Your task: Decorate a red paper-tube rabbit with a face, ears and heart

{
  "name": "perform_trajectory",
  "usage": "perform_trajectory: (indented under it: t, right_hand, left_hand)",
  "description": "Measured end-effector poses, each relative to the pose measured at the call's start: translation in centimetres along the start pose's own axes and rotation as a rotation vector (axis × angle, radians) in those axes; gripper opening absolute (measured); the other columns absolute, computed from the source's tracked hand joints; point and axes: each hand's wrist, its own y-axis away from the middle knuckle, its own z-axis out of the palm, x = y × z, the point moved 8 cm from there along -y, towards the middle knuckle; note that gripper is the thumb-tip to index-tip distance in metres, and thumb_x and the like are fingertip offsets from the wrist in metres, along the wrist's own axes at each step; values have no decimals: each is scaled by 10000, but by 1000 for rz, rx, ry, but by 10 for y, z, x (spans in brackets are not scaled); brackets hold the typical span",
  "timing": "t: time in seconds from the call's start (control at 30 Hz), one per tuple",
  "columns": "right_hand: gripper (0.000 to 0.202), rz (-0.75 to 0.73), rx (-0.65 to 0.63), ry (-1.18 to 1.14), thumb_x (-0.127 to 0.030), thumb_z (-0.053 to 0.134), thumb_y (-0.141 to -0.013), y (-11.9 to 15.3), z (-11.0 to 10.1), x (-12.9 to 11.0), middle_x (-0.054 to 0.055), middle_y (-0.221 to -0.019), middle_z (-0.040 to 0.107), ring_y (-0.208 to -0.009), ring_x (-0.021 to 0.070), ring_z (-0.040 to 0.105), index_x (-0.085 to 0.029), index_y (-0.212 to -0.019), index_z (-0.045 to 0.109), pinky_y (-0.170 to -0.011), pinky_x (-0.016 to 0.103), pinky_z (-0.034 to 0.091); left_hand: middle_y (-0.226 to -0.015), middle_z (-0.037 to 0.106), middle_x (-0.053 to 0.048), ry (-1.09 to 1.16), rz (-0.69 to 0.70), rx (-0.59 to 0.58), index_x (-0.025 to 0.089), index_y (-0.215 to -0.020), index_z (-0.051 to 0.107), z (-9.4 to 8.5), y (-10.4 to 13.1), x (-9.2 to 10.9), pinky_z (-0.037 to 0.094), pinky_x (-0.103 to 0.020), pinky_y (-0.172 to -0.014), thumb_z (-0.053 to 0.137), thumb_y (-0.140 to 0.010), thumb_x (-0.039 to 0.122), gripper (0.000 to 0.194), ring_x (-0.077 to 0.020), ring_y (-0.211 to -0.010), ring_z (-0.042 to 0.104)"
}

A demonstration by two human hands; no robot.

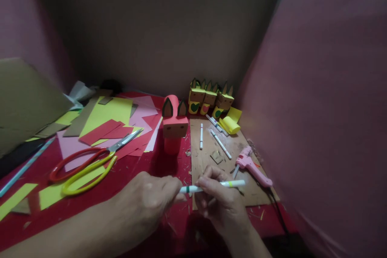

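Both hands being seen closed on a marker [234, 184], held roughly crosswise. Its green-banded end is being gripped by the left hand [151, 195], fingers curled in. Its middle is being pinched by the right hand [222, 199], thumb on top, fingers partly curled. Below the right fingers, cardboard [205, 169] is being partly covered.

From the marker: glue gun [250, 164] lying at 2 o'clock, on the cardboard; other markers [221, 144] scattered at 12; yellow figures [211, 97] standing beyond them; red figure [174, 130] standing at 11; scissors [111, 151] being noted toward 10, on paper scraps [102, 131].
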Motion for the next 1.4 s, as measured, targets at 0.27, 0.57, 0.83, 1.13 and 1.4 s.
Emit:
perform_trajectory:
  t: [0.27, 0.57, 0.83, 1.13, 1.4]
  right_hand:
    - [489, 26, -25, -8, -456, 950, -611, 3, -4, -11, -78, -375, 497, -305, 54, 362, -231, -571, 517, -307, 159, 239]
    - [184, -522, 53, 168, -384, 920, -766, 18, -5, -86, -15, -536, 671, -443, 123, 589, -246, -790, 802, -383, 214, 399]
    - [362, -541, 175, 257, -559, 816, -815, -48, -3, -109, -8, -603, 711, -456, 106, 592, -220, -757, 703, -421, 227, 402]
    - [288, -383, 156, 222, -236, 758, -680, -93, -4, -56, -19, -842, 731, -694, 140, 659, -252, -949, 659, -599, 253, 510]
    - [368, -277, 24, 209, -174, 671, -615, -104, 13, -22, -22, -864, 759, -752, 162, 677, -253, -973, 648, -656, 265, 516]
  left_hand:
    - [-630, 617, 21, 205, -207, -75, 258, -814, 622, 7, 22, -22, 394, -312, -518, 465, -1037, 238, 274, -150, -499, 500]
    - [-723, 712, -32, 250, -478, -145, 222, -797, 670, 11, 19, -100, 432, -302, -620, 431, -1035, 499, 436, -188, -639, 625]
    - [-1037, 842, -100, -76, -605, -184, 257, -1038, 791, 33, 32, -131, 476, -338, -682, 570, -975, 420, 282, -298, -858, 759]
    - [-961, 760, -83, 275, -733, 78, 189, -1150, 721, -3, 14, -157, 521, -423, -827, 718, -797, 318, 375, -318, -928, 692]
    - [-1112, 806, -103, 821, -702, 45, 191, -1163, 710, 21, -28, -150, 576, -423, -876, 856, -656, 298, 538, -345, -1072, 730]
